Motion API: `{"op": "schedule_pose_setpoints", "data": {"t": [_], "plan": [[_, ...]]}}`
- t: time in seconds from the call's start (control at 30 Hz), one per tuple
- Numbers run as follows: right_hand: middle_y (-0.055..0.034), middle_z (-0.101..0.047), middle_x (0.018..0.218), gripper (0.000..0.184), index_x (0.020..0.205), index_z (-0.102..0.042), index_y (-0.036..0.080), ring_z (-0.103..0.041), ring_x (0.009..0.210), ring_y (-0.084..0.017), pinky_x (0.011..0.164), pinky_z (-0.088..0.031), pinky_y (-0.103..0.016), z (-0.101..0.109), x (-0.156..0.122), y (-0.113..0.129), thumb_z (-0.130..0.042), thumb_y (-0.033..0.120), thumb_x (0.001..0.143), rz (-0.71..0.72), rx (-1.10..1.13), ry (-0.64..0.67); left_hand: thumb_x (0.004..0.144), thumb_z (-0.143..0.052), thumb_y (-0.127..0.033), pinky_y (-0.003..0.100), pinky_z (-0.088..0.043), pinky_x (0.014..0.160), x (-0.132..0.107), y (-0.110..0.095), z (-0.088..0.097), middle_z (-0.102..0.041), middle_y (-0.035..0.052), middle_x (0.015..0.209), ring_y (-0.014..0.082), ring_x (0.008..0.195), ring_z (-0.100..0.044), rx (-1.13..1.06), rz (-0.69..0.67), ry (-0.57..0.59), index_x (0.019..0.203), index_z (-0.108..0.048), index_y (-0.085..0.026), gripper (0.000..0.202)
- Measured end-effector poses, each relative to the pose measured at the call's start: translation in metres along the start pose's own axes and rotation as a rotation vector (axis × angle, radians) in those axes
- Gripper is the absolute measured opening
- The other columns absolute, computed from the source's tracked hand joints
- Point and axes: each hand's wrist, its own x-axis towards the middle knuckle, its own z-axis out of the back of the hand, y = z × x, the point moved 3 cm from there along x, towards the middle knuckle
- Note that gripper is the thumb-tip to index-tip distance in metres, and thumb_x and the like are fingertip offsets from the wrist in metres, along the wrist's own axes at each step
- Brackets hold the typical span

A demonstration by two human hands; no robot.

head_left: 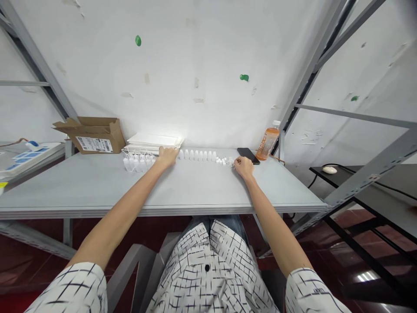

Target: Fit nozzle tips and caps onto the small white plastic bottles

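Observation:
A row of small white bottle-shaped pieces [196, 155] stands near the back of the table. At the row's left end is my left hand [167, 156], its fingers curled together; what they hold, if anything, is hidden. Beyond the row's right end lie small white parts [220, 161] and a tangle of thin white cord [230, 162]. My right hand [244, 166] pinches at this cord with thumb and fingers closed. Left of my left hand, several white pieces with cord loops [139, 164] stand grouped together.
A stack of white sheets [151, 140] lies behind my left hand, with an open cardboard box [97, 134] farther left. A dark phone [248, 154] and an orange drink bottle [269, 141] are behind my right hand. Grey metal posts [317, 69] frame the table [195, 187].

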Motion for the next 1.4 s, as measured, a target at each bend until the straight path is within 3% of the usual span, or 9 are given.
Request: {"op": "schedule_pose_setpoints", "data": {"t": [0.17,0.3,0.43,0.53,0.67,0.77,1.0,1.2,1.4], "plan": [[-0.0105,-0.072,0.099,0.025,0.094,-0.076,0.019,-0.063,0.087,-0.022,0.069,-0.039,-0.028,-0.003,0.0,-0.001,-0.052,0.023,0.088,0.019,0.006,-0.022,0.08,-0.057,-0.009,0.039,-0.044,0.086,-0.009,0.001,0.006,-0.071,0.0189,0.11,0.0329,0.106,-0.066,-0.035,0.139,-0.015,0.113,-0.069,-0.013,0.035],[-0.0116,-0.069,0.099,0.026,0.093,-0.075,0.018,-0.06,0.083,-0.021,0.067,-0.038,-0.028,-0.002,-0.001,0.0,-0.05,0.023,0.089,0.05,0.025,-0.098,0.086,-0.051,-0.022,0.038,-0.047,0.076,-0.024,-0.003,0.014,-0.068,0.0219,0.11,0.0351,0.104,-0.063,-0.174,0.288,-0.22,0.113,-0.069,-0.01,0.034],[-0.0118,-0.066,0.098,0.027,0.091,-0.073,0.017,-0.057,0.082,-0.021,0.067,-0.038,-0.029,0.004,-0.004,0.005,-0.047,0.025,0.09,0.073,0.101,-0.232,0.088,-0.048,-0.026,0.039,-0.047,0.083,-0.034,-0.033,0.016,-0.065,0.0182,0.114,0.0323,0.108,-0.06,-0.281,0.15,-0.424,0.107,-0.072,-0.013,0.033],[-0.0097,-0.068,0.091,0.029,0.086,-0.07,0.017,-0.059,0.077,-0.019,0.07,-0.04,-0.029,0.006,-0.009,0.018,-0.045,0.028,0.092,0.2,0.226,-0.264,0.089,-0.047,-0.027,0.038,-0.047,0.08,-0.037,-0.066,0.011,-0.066,0.0155,0.11,0.0301,0.105,-0.061,-0.322,0.052,-0.454,0.105,-0.071,-0.013,0.032],[-0.0074,-0.07,0.085,0.031,0.085,-0.068,0.018,-0.058,0.065,-0.016,0.067,-0.041,-0.028,-0.002,-0.019,0.046,-0.043,0.033,0.095,0.4,0.367,-0.161,0.09,-0.05,-0.027,0.033,-0.048,0.073,-0.039,-0.109,0.002,-0.065,0.0119,0.114,0.0257,0.104,-0.061,-0.416,-0.157,-0.438,0.109,-0.07,-0.016,0.029],[-0.0068,-0.072,0.088,0.03,0.093,-0.069,0.018,-0.057,0.063,-0.016,0.067,-0.041,-0.028,-0.008,-0.027,0.061,-0.043,0.033,0.096,0.468,0.383,-0.1,0.092,-0.051,-0.028,0.033,-0.048,0.071,-0.04,-0.123,-0.007,-0.065,0.0106,0.114,0.0246,0.102,-0.062,-0.439,-0.273,-0.421,0.113,-0.068,-0.018,0.029],[-0.007,-0.073,0.094,0.029,0.097,-0.07,0.019,-0.061,0.074,-0.019,0.071,-0.041,-0.029,-0.013,-0.035,0.064,-0.042,0.018,0.088,0.503,0.307,-0.017,0.094,-0.05,-0.028,0.031,-0.05,0.074,-0.041,-0.118,-0.019,-0.066,0.0065,0.116,0.0219,0.101,-0.063,-0.475,-0.312,-0.407,0.118,-0.066,-0.022,0.03],[-0.0035,-0.066,0.07,0.034,0.068,-0.059,0.02,-0.056,0.063,-0.016,0.064,-0.038,-0.027,-0.011,-0.037,0.065,-0.048,0.041,0.092,0.427,0.39,0.023,0.095,-0.05,-0.028,0.032,-0.051,0.078,-0.04,-0.117,-0.02,-0.065,0.0062,0.117,0.0217,0.107,-0.061,-0.524,-0.324,-0.43,0.122,-0.064,-0.022,0.031],[0.0007,-0.057,0.055,0.048,0.062,-0.051,0.021,-0.049,0.041,-0.011,0.05,-0.039,-0.026,-0.018,-0.036,0.064,-0.05,0.06,0.089,0.296,0.731,0.338,0.094,-0.053,-0.027,0.031,-0.051,0.082,-0.039,-0.113,-0.019,-0.066,0.006,0.119,0.0212,0.112,-0.06,-0.597,-0.321,-0.441,0.121,-0.067,-0.023,0.03]]}}
